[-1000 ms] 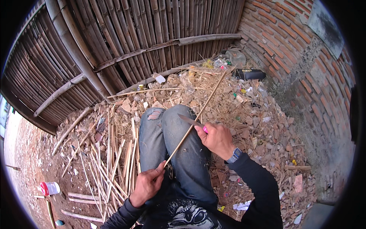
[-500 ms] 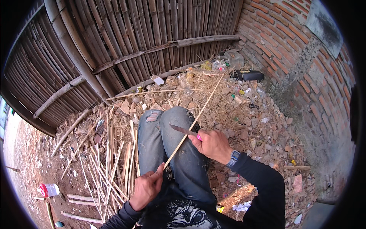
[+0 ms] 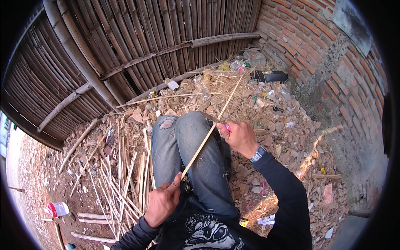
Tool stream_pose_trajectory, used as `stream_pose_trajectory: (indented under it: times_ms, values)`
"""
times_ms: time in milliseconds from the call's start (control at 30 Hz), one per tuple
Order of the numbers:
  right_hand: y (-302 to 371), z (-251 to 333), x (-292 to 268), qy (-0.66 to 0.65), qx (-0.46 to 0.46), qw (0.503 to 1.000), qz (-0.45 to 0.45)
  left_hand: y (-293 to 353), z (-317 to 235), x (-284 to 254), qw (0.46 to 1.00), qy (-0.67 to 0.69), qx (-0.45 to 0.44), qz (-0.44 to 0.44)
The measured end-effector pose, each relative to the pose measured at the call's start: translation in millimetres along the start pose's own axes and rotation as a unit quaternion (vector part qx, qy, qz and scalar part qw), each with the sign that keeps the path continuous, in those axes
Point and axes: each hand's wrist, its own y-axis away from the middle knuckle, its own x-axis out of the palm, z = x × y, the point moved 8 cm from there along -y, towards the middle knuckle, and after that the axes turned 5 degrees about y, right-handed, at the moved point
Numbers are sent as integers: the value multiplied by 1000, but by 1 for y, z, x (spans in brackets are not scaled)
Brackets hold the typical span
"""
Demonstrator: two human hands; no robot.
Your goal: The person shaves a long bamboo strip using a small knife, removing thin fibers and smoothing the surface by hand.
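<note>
A long, thin bamboo strip [image 3: 204, 141] slants across my jeans, its far end pointing up and to the right over the rubble. My left hand [image 3: 163, 201] grips its near end, with the index finger laid along it. A knife [image 3: 208, 116] with a pink handle is in my right hand [image 3: 239, 135], fingers wrapped round the handle. Its blade crosses the strip beyond my right knee, partly hidden by the strip. Split bamboo strips [image 3: 121, 189] lie in a loose heap to the left of my legs.
Ahead stands a bamboo slat wall [image 3: 166, 29]; a brick wall [image 3: 308, 46] rises at the right. Rubble and dry straw [image 3: 225, 89] cover the ground. A black case [image 3: 270, 76] lies by the walls' corner. At the left sits a red and white tub [image 3: 57, 209].
My right hand has moved away from me along the strip, carrying the knife toward the strip's far part. My left hand still holds the near end, slightly shifted.
</note>
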Motion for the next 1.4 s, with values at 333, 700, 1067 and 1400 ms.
stream_pose_trajectory:
  times_ms: [333,700,1067,1400]
  values:
    - [-40,-50,-10,84,98,991,-20,1,17,-7,995,90,-23,39]
    - [-16,0,-17,89,-29,995,-19,1,17,0,998,61,6,21]
    - [-29,-31,-26,95,18,995,25,-1,9,-10,996,86,11,30]
    - [-50,-89,-35,171,27,982,-76,11,35,-8,975,179,-100,84]
